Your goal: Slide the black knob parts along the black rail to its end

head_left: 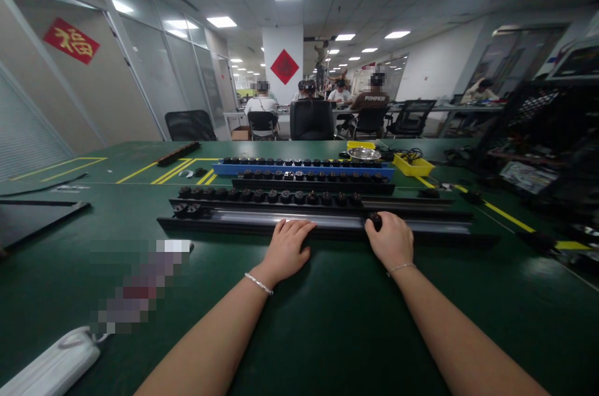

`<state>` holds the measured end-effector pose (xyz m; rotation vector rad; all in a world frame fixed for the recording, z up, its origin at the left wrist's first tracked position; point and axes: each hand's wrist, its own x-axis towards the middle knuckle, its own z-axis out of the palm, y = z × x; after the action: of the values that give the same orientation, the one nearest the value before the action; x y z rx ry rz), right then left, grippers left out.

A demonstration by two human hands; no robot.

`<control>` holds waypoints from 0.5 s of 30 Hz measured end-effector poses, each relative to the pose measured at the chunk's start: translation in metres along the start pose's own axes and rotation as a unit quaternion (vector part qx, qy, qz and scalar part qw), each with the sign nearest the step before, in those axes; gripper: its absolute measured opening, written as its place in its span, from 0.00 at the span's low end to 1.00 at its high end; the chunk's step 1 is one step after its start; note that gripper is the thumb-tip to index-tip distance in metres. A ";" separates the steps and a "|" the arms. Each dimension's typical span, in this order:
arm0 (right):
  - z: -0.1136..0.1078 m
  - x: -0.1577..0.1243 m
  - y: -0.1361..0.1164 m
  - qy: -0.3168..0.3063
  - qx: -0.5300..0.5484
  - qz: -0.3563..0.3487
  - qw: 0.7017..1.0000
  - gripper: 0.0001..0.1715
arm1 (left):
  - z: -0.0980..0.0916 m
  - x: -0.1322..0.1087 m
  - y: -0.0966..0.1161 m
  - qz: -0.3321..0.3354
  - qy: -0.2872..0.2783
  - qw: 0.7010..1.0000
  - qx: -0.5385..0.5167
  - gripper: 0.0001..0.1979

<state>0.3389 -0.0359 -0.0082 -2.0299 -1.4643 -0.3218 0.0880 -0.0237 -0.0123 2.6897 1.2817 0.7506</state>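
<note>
A long black channel lies across the table in front of me, with two black round parts seated at its left end. My left hand rests on its near edge, fingers stretched out and holding nothing. Farther right, my right hand is closed with thumb and fingers around a small black round part at the channel; its exact kind cannot be made out. Just behind lies a second black channel, with a row of black round parts along its left and middle.
Farther back are another filled black rail and a blue rail. A metal bowl and a yellow bin stand at back right. A white strap-like object lies front left. Several people sit beyond the table.
</note>
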 end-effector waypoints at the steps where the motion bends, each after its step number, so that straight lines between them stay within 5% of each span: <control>1: 0.000 0.000 0.001 0.003 -0.001 0.003 1.000 0.20 | 0.000 0.000 0.000 0.001 0.001 1.000 0.000 0.30; 15: -0.005 0.004 0.008 0.008 -0.003 0.029 1.000 0.18 | -0.001 0.000 0.001 -0.005 -0.003 1.000 0.002 0.30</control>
<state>0.3478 -0.0373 -0.0051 -2.0666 -1.3927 -0.3184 0.0879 -0.0243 -0.0116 2.6858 1.2952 0.7391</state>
